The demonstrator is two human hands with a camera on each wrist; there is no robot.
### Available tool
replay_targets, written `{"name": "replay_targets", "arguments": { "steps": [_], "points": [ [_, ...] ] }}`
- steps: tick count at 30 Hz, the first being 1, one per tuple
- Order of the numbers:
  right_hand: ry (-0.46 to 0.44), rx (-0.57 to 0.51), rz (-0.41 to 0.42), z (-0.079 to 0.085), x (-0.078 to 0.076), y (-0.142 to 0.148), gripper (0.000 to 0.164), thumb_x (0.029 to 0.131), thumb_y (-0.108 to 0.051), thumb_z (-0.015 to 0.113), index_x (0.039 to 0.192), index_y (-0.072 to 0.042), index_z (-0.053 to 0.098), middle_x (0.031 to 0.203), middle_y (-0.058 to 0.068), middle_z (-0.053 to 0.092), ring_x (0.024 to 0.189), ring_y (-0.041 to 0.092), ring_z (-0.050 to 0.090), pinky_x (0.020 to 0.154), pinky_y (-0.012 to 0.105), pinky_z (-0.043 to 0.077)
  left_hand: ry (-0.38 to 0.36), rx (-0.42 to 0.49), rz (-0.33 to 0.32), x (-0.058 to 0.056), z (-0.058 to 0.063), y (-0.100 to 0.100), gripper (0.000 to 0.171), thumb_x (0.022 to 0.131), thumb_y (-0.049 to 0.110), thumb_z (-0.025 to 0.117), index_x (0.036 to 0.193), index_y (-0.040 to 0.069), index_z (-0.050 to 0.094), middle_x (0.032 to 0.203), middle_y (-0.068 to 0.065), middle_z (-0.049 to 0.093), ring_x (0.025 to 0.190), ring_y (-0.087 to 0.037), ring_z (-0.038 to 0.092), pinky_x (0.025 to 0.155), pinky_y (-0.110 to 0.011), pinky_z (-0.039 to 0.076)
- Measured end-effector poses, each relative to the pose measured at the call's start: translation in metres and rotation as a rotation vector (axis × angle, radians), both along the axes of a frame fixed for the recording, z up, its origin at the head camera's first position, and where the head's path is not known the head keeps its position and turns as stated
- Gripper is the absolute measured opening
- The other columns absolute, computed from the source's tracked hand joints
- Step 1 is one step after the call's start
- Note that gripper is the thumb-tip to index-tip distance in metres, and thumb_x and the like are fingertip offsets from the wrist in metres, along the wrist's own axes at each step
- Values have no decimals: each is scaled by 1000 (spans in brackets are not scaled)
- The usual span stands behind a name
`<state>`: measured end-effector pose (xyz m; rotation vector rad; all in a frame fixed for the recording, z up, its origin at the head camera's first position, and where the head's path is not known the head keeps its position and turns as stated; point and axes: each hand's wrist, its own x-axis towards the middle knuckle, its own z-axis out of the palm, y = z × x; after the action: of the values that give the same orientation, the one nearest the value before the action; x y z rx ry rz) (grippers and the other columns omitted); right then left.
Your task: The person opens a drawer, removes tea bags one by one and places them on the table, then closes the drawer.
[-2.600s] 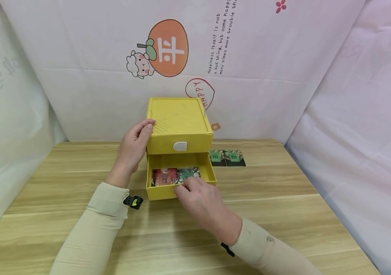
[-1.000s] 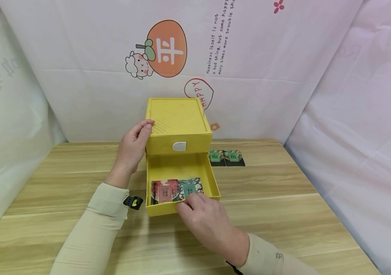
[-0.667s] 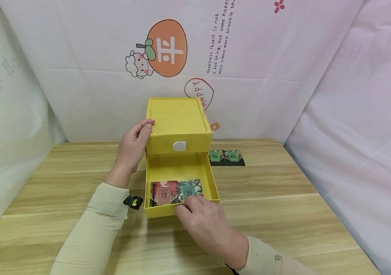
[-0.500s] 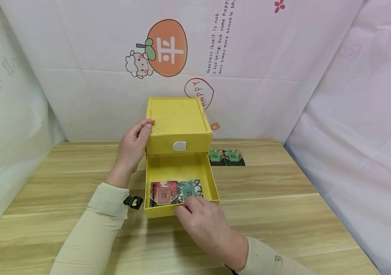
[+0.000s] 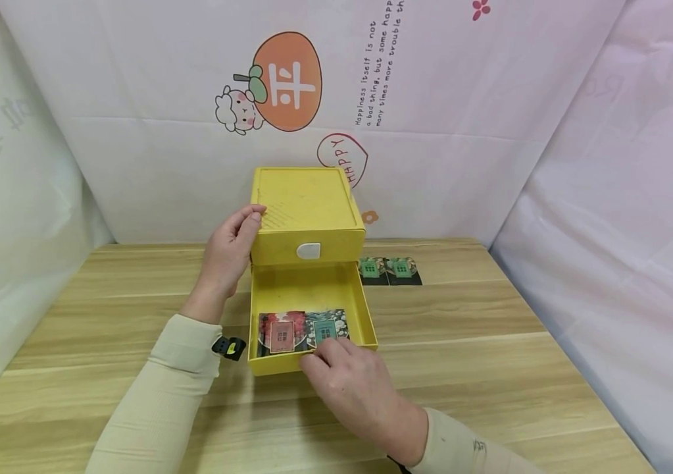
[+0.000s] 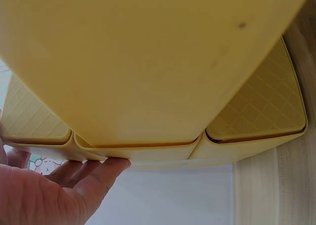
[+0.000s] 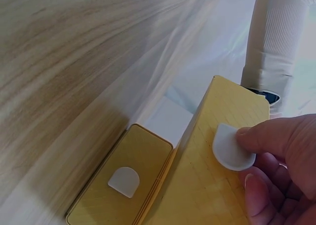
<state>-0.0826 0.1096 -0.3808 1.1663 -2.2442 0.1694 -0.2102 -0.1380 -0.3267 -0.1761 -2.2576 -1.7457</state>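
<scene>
A yellow drawer cabinet (image 5: 306, 197) stands against the back wall. Its middle drawer (image 5: 300, 286) is pulled far out. Inside, near the front, lie a red printed packet (image 5: 282, 329) and a teal one (image 5: 323, 327), partly covered by my right hand (image 5: 354, 382). That hand pinches the white pull tab (image 7: 228, 148) on the drawer front, thumb against it and curled fingers by its lower edge. My left hand (image 5: 229, 253) rests on the cabinet's upper left side, its fingers fairly straight; in the left wrist view fingers (image 6: 103, 178) press the side wall.
Two green and black packets (image 5: 388, 270) lie on the wooden table (image 5: 460, 355), right of the cabinet. The top drawer (image 5: 283, 247) and the bottom drawer (image 7: 133, 161) are closed. Printed white cloth (image 5: 460, 99) hangs behind and along both sides.
My right hand has drawn the middle drawer toward me, bringing the packets along in it. Over the last half second the drawer has stayed put. My left hand has kept its place.
</scene>
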Motion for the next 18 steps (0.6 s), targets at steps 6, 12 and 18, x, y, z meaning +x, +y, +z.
{"name": "replay_targets", "arguments": {
  "steps": [6, 12, 18],
  "points": [
    [57, -30, 30, 1, -1, 0, 4, 96, -12, 74, 97, -15, 73, 91, -1, 71, 76, 11, 69, 63, 27, 61, -5, 5, -2, -1, -1, -1, 53, 109, 52, 47, 150, 20, 58, 156, -3, 52, 142, -25, 48, 117, -51, 39],
    [84, -68, 50, 4, -2, -1, 6, 92, -19, 80, 93, -17, 74, 87, -3, 72, 70, 9, 69, 61, 25, 60, -3, 3, 4, -1, 0, -1, 53, 109, 52, 48, 149, 20, 59, 155, -3, 53, 141, -25, 48, 117, -50, 39],
    [90, -83, 56, 8, -1, -2, 14, 87, -25, 86, 93, -18, 75, 86, -5, 74, 72, 9, 70, 65, 24, 61, -3, 3, 6, 0, 1, 0, 53, 108, 54, 48, 148, 20, 59, 154, -4, 54, 139, -25, 50, 115, -51, 40]
  ]
}}
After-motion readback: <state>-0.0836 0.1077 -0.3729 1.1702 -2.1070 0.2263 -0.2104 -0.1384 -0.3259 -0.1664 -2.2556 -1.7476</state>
